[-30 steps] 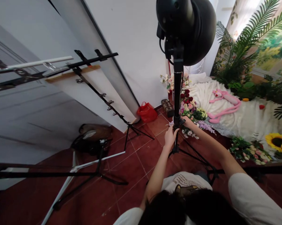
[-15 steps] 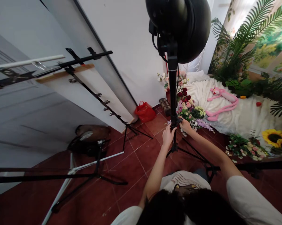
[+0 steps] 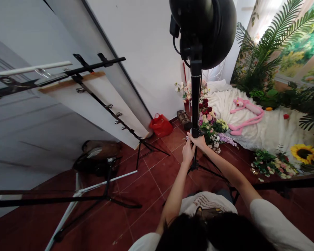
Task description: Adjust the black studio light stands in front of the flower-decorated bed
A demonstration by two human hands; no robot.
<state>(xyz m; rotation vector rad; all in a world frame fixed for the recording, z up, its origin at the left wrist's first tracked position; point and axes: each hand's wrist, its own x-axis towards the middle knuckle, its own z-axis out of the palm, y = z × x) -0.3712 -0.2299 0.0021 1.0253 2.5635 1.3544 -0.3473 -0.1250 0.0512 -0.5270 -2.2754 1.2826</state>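
Observation:
A black light stand (image 3: 196, 99) rises in the middle of the view, with a large round black lamp head (image 3: 209, 31) on top. Low on its pole, my left hand (image 3: 188, 151) is wrapped round the thin section. My right hand (image 3: 199, 141) grips the same pole just above, right under a black collar with a knob (image 3: 197, 133). The two hands touch or nearly touch. Below them the stand's legs spread over the tiled floor.
At left stand reflector boards (image 3: 115, 115) on black stands, with a white pole (image 3: 109, 179) low down. A red bag (image 3: 161, 125) lies by the wall. Right are flowers (image 3: 209, 118), a white blanket (image 3: 266, 136) bearing a pink plush toy (image 3: 253, 111), and palm leaves (image 3: 274, 38).
My right hand has moved from the knob at the collar to the pole below it, closer to my left hand. The lamp head and pole have shifted slightly right.

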